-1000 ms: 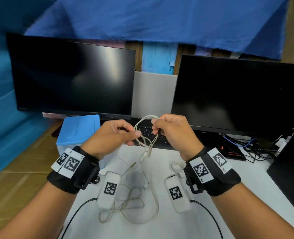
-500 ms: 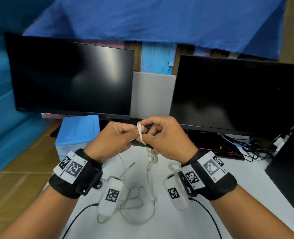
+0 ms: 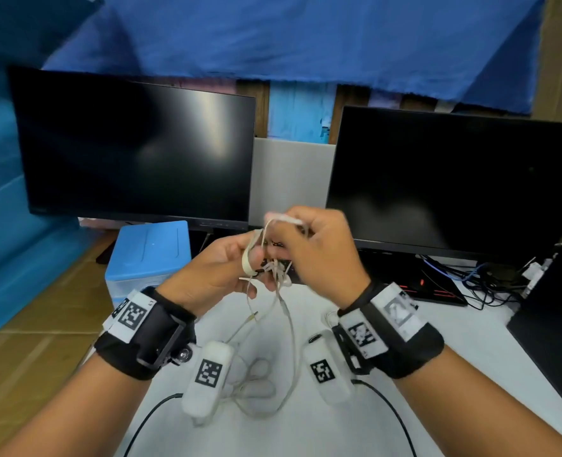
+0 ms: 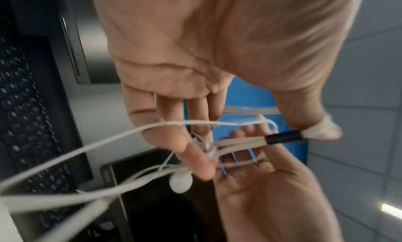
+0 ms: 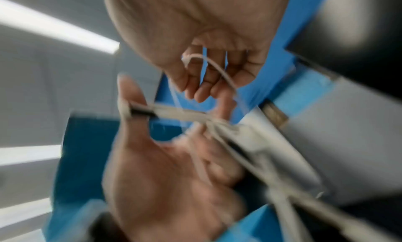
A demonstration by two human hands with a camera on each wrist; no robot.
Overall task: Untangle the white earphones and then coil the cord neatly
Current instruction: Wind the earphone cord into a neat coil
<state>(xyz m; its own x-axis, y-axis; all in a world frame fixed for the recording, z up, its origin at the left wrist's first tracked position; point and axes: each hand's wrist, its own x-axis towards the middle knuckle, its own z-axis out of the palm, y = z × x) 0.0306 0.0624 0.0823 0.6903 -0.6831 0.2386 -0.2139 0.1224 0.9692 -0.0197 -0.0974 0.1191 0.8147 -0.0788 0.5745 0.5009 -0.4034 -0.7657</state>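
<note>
From your head camera, your left hand (image 3: 213, 275) and right hand (image 3: 315, 255) meet just in front of the keyboard (image 3: 273, 258), both curled around the white earphone cord (image 3: 286, 328). A loop wraps your left fingers, another arcs over your right knuckles, and the rest hangs down to a loose tangle on the white tabletop (image 3: 454, 374) nearer you than the keyboard.

At your left wrist, your left hand (image 4: 195, 65) has its fingers hooked through several strands; an earbud (image 4: 181, 183) dangles below them, beside the keyboard (image 4: 23, 125). Your right hand (image 4: 272, 185) sits palm-up underneath, fingers threaded among the strands.

Your right wrist view is blurred: your right hand (image 5: 195, 39) curls on a cord loop, with your left hand (image 5: 165, 173) below holding a bundle of strands.
</note>
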